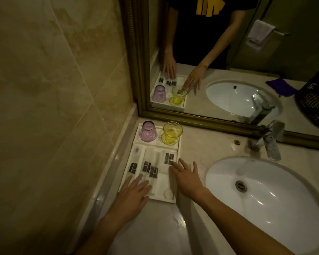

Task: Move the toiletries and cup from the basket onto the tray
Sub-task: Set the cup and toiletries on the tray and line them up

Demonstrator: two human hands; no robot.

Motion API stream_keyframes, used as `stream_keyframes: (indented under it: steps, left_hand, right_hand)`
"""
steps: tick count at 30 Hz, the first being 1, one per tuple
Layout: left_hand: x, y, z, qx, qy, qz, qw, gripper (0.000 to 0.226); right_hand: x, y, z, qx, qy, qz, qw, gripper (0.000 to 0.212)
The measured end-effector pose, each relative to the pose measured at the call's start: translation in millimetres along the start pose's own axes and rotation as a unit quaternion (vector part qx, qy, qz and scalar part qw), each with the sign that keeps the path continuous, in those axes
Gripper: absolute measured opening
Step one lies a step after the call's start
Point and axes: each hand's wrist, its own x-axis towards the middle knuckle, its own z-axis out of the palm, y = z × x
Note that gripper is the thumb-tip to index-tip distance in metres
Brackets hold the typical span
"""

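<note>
a white tray (179, 144) sits on the marble counter (201, 142), pushed into the corner by the tiled wall (44, 89) and the gold-framed mirror (219, 52). at the back of the tray stand two cups. the purple cup (148, 131) is upside down on the left. the yellow cup (171, 133) is right side up just beside it on the right (the two do not seem to touch).

in the front part of the tray lie small white toiletry packets with dark labels. one packet (133, 168) is on the left, two packets (150, 169) lie side by side in the middle, and one more packet (169, 158) is on the right. a small round white thing (168, 194), too blurry to name, sits in the near right corner of the tray.

the left hand (132, 196) lies flat with its fingers spread out, and its fingertips rest on the near ends of the middle packets. it grips nothing. the right hand (187, 178) is also flat and loose, fingers spread, at the right edge of the tray, with fingertips just by the right packet. it holds nothing too.

to the right is the white sink (284, 181) with a shiny faucet (272, 142) behind it. a dark basket (315, 105) shows only in the mirror, far to the right, next to a purple cloth (281, 87).
</note>
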Motion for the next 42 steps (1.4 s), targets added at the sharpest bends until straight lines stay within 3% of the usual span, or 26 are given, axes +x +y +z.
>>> stream_keyframes:
  steps: [14,23,31,42]
  left_hand:
    - [-4,4,-5,-0.007,-0.016,-0.014,1.0,0.041]
    - [-5,3,-3,-0.009,-0.018,-0.028,0.999,0.049]
    - [-2,4,2,-0.043,-0.029,-0.068,0.996,0.052]
    - [-2,-1,4,-0.047,-0.036,-0.054,0.997,0.054]
  right_hand:
    - [10,6,-1,0.021,-0.013,0.008,1.0,0.077]
    - [12,7,-6,0.039,0.025,0.002,0.999,0.069]
    - [8,-15,6,-0.015,0.018,-0.155,0.988,0.079]
    - [7,-22,5,-0.027,-0.007,-0.154,0.988,0.076]
